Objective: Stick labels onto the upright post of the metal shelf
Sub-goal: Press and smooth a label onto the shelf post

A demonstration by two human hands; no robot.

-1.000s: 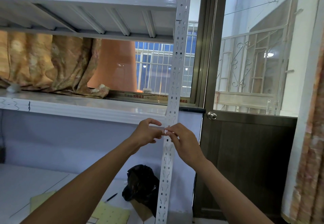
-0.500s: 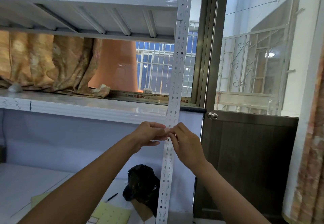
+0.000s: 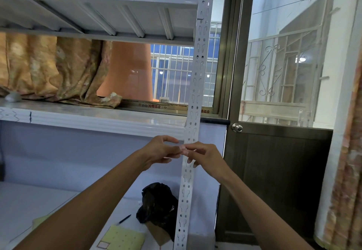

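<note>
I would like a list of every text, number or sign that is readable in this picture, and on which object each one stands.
"鸿明铝业" (roughly, small and partly blurred): red print on the window frame strip, repeated further right, where the upright post hides part of it.
Black handwritten marks, perhaps "3-3": front edge of the middle shelf, far left; not surely readable.
Yellow sheet on the lower shelf: only a small box outline, no readable text.

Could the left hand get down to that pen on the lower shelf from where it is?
Probably yes. The left hand is up at the post, and the pen lies in the open below it, beside the black bag, with nothing covering it.
</note>
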